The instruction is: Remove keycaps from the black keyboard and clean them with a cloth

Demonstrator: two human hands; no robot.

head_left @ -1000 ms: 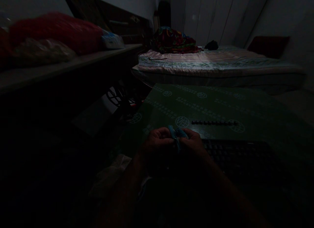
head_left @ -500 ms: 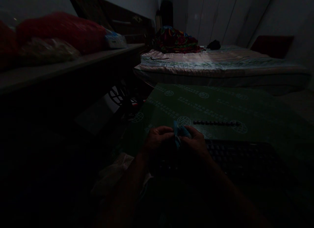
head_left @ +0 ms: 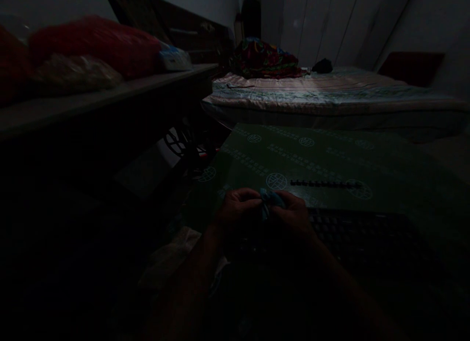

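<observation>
Between my two hands is a small light-blue cloth (head_left: 274, 199), bunched up above a dark keyboard (head_left: 363, 238). My left hand (head_left: 238, 207) pinches its left end with thumb and forefinger. From the other side, my right hand (head_left: 293, 213) grips the cloth with fingers closed. Whether something is wrapped inside it cannot be seen in the dim light. The keyboard lies on a green printed board (head_left: 249, 157), its left part hidden behind my hands and in shadow. Beyond it, a row of small dark pieces (head_left: 325, 184), looking like keycaps, runs left to right.
A pale crumpled cloth (head_left: 176, 253) lies by my left forearm. To the left, a shelf (head_left: 147, 88) carries a red plastic bag (head_left: 95, 44) and other packages. Behind the board stands a bed (head_left: 330, 93) with a patterned blanket (head_left: 264, 59). The near area is very dark.
The blue cloth's upper end, which stuck up between my fingers, is now lower and more folded. Both hands stay in nearly the same place. The view has shifted slightly.
</observation>
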